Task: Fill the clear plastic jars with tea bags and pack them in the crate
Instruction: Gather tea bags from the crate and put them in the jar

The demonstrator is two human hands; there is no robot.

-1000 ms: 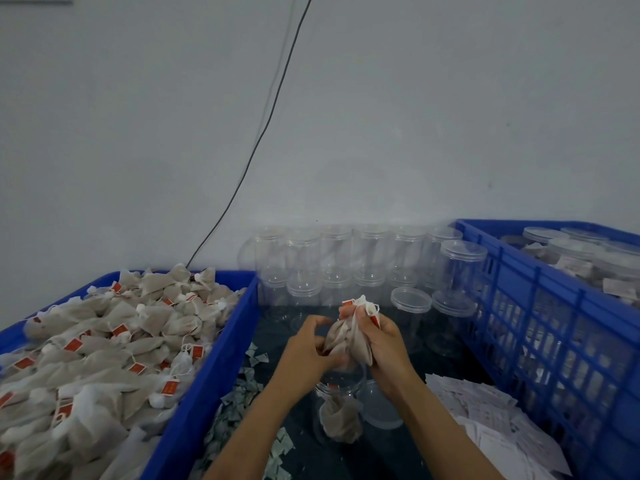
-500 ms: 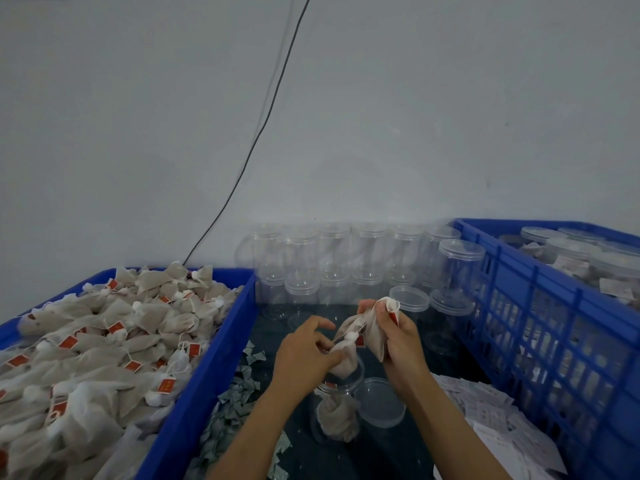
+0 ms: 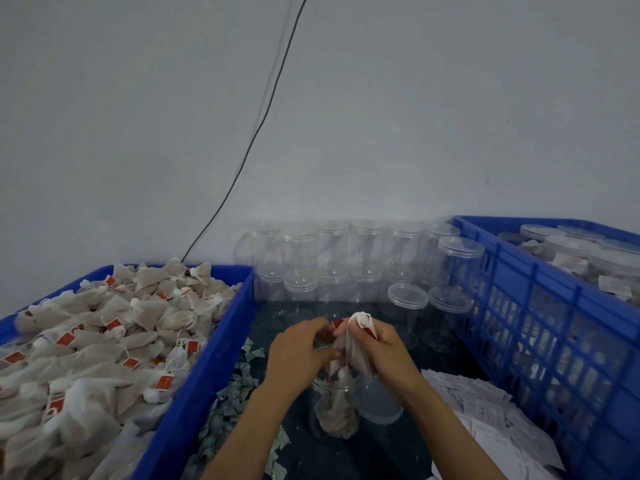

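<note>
A: What is in the open clear plastic jar (image 3: 335, 403)?

B: A few soft tea bags. Right above it, the right hand (image 3: 384, 344) squeezes a bunch of thin white tea bags with red tags (image 3: 353, 344). The left hand (image 3: 298, 351) pinches the same bunch.

A: And beside the jar?

B: Its round clear lid (image 3: 381, 400) lies flat, just right of it. Left of the jar, a blue plastic tray (image 3: 194, 386) is heaped with tea bags. Right of it, a blue crate with holes (image 3: 540, 306) holds closed jars. Behind the jar, empty jars (image 3: 332, 258) are stacked by a plain grey wall (image 3: 415, 116). The table (image 3: 381, 452) is dark.
</note>
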